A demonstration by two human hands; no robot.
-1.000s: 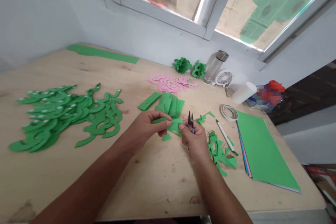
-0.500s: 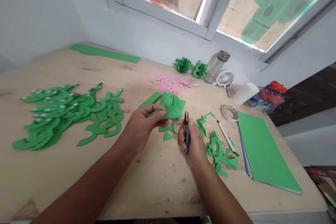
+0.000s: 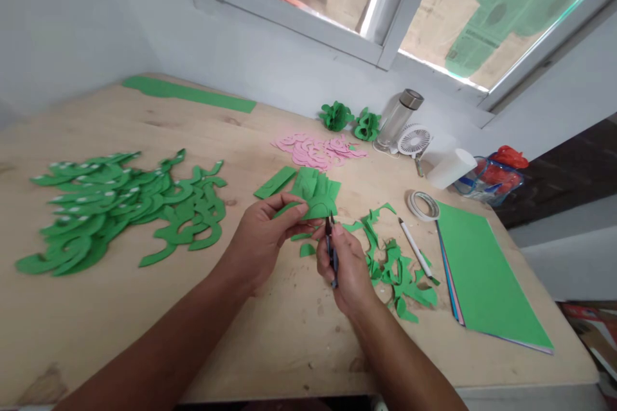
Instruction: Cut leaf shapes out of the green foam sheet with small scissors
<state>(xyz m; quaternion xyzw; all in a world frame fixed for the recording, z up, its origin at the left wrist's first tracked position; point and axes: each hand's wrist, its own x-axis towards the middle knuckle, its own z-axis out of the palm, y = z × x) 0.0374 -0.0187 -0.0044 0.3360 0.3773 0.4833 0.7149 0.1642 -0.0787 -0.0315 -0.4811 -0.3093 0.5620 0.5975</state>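
My left hand (image 3: 263, 234) pinches a piece of green paper (image 3: 315, 209) that bears a drawn curved line. In my right hand (image 3: 349, 266) is a pair of small dark thread snips (image 3: 332, 250), blades pointing away from me and reaching the paper's right edge. Whether the blades touch the paper I cannot tell. Behind the held piece lie more green paper pieces (image 3: 308, 181) and a folded green strip (image 3: 274, 182). A small green offcut (image 3: 307, 250) rests on the table between my hands.
Curved green cutouts (image 3: 110, 205) are heaped at left, pink cutouts (image 3: 315, 151) at the back. Green scraps (image 3: 400, 273), a white marker (image 3: 414, 247), a tape roll (image 3: 423, 205) and green sheets (image 3: 491, 276) lie right. A bottle (image 3: 400, 119) and small fan (image 3: 413, 139) stand by the wall.
My right hand has moved left with the snips, bringing the blades up to the green paper's edge. My left hand keeps its pinch on the paper.
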